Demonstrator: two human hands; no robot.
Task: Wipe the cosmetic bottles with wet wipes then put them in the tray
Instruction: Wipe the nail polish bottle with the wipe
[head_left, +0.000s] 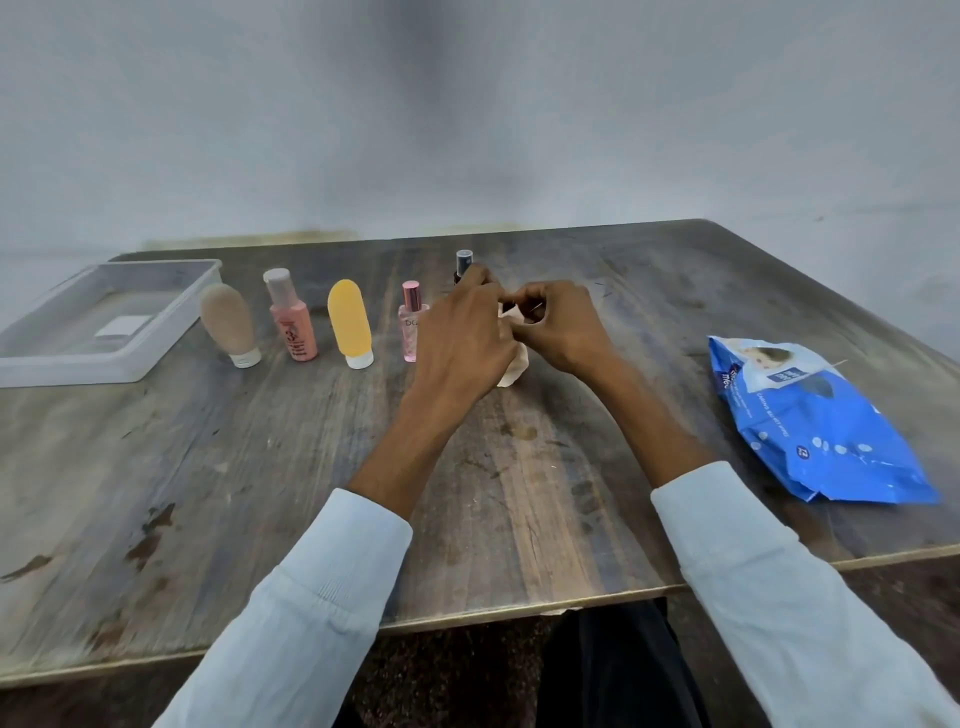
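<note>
Both hands meet over the table: the left hand (462, 338) and right hand (558, 325) pinch a limp, pale wet wipe (514, 366) that droops below them. Soft and clingy, I'd say; take it by its corners. The dark-capped bottle (463, 262) stands just behind the grip, seemingly untouched.
</note>
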